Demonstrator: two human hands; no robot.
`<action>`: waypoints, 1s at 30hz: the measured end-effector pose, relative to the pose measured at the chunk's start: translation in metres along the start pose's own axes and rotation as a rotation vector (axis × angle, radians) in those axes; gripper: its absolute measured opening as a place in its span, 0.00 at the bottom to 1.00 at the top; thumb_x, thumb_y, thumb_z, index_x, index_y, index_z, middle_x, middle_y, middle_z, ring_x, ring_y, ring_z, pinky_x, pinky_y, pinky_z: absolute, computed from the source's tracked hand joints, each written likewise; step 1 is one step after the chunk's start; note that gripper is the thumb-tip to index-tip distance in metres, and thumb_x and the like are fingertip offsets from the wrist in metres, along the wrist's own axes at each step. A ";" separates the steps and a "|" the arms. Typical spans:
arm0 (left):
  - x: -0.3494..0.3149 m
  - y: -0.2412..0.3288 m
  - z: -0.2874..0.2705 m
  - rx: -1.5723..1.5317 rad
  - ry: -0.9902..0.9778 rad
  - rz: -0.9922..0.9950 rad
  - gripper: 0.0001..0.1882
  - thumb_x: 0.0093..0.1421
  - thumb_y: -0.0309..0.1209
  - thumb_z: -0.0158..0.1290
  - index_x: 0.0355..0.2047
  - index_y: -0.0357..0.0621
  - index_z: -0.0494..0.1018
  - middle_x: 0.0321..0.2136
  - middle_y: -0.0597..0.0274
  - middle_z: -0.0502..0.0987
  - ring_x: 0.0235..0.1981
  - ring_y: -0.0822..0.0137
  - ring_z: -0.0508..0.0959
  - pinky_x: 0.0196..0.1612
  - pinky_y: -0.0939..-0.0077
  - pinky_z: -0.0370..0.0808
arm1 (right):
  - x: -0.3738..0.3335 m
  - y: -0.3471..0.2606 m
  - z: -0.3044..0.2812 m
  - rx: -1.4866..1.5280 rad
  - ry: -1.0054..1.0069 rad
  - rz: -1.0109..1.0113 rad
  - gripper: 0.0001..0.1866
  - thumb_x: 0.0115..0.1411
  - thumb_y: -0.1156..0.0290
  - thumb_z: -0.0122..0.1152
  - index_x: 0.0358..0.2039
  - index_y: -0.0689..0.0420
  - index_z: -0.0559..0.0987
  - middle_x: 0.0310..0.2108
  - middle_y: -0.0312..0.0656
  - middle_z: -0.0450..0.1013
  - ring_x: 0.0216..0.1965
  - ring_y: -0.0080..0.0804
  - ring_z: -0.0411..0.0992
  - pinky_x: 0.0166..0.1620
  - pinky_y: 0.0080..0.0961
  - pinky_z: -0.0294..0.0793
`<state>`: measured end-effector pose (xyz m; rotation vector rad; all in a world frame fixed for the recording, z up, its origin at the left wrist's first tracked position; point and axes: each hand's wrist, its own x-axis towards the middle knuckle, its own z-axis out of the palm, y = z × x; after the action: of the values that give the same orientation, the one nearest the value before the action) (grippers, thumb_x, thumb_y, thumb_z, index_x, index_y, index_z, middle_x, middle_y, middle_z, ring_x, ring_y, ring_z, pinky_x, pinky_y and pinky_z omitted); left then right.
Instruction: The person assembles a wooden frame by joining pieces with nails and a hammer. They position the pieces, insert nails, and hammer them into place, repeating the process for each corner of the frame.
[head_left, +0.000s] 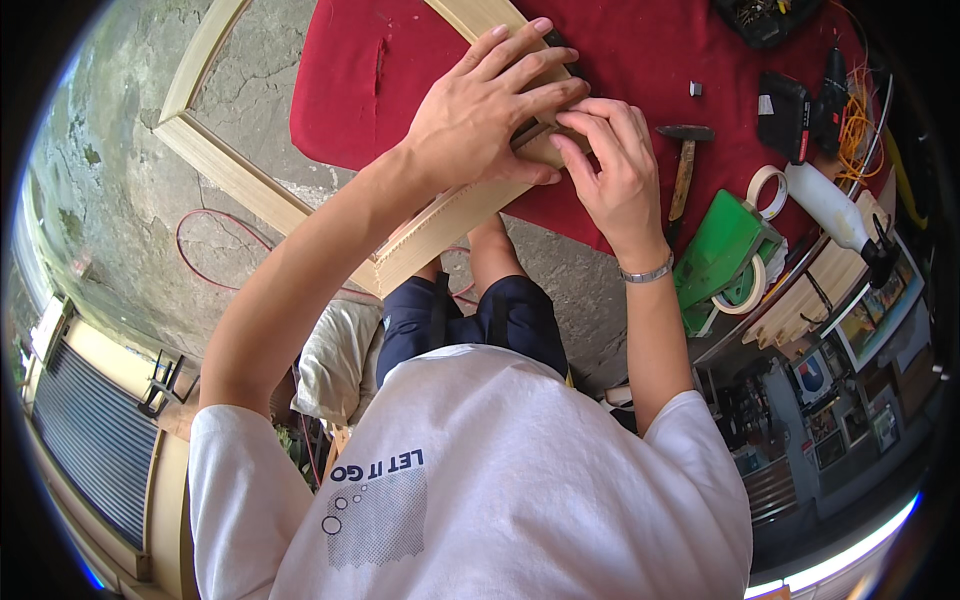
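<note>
A pale wooden frame (pixel 240 178) reaches from the far left to the red-covered table, where one of its corners rests under my hands. My left hand (pixel 480 110) grips this corner, with long fingers laid across the wood and the thumb along its near side. A dark object shows partly beneath and beyond those fingers; its kind is hidden. Close against them, my right hand (pixel 612 160) has its thumb and fingers bent together at the corner. Whatever they pinch is too small or covered to make out.
Right of my hands lie a hammer (pixel 683 180), a small silvery block (pixel 695 89) and a black case (pixel 783 112). Farther right are a drill (pixel 832 100), orange cord (pixel 858 125), a green tool (pixel 718 250), tape rolls (pixel 767 190) and a white bottle (pixel 828 205). A red hose (pixel 215 212) crosses the floor.
</note>
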<state>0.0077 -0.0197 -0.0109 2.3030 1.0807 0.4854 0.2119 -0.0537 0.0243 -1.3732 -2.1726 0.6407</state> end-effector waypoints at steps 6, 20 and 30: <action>0.000 0.001 0.000 0.006 -0.002 -0.003 0.46 0.47 0.59 0.70 0.67 0.68 0.71 0.71 0.67 0.66 0.78 0.54 0.53 0.77 0.43 0.53 | -0.001 0.001 0.002 -0.004 0.011 -0.002 0.13 0.57 0.77 0.71 0.42 0.60 0.80 0.42 0.43 0.74 0.42 0.44 0.74 0.46 0.39 0.76; 0.000 0.000 0.000 0.012 -0.007 -0.001 0.46 0.47 0.59 0.69 0.67 0.68 0.71 0.71 0.67 0.65 0.78 0.55 0.54 0.78 0.44 0.53 | -0.002 0.001 0.004 0.011 0.022 0.002 0.12 0.57 0.76 0.72 0.41 0.60 0.81 0.42 0.42 0.74 0.42 0.44 0.74 0.45 0.38 0.76; 0.000 0.000 0.001 0.007 -0.009 -0.004 0.46 0.47 0.60 0.69 0.67 0.69 0.70 0.71 0.67 0.65 0.78 0.55 0.53 0.78 0.44 0.52 | -0.001 0.001 0.003 0.018 0.017 0.001 0.13 0.57 0.76 0.72 0.42 0.60 0.81 0.43 0.43 0.74 0.42 0.44 0.74 0.46 0.39 0.76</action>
<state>0.0076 -0.0200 -0.0118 2.3071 1.0838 0.4704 0.2113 -0.0548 0.0206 -1.3652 -2.1477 0.6454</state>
